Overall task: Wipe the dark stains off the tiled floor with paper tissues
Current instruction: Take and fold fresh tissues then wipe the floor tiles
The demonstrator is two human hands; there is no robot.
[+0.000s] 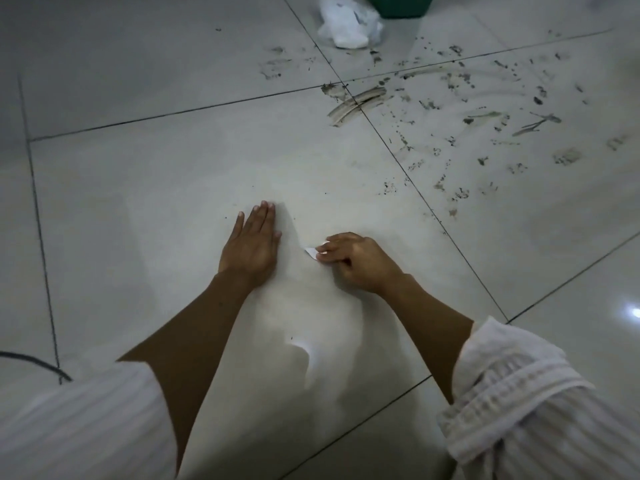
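Note:
My left hand [252, 244] lies flat on the pale tiled floor [166, 188], palm down, fingers together and holding nothing. Just to its right, my right hand [353, 261] is curled on the floor, pinching a small white piece of paper tissue [311, 252] whose corner pokes out by the fingertips. Dark stains [450, 109] cover the tiles at the upper right, with a thick curved smear [358, 103] across a grout line. Both hands rest on a tile well short of those marks.
A pack of white tissues in clear plastic [348, 24] lies at the top centre, beside a green container [401, 5] cut off by the frame's top edge. A dark cable [38, 363] curves in at the lower left. White sleeves fill both lower corners.

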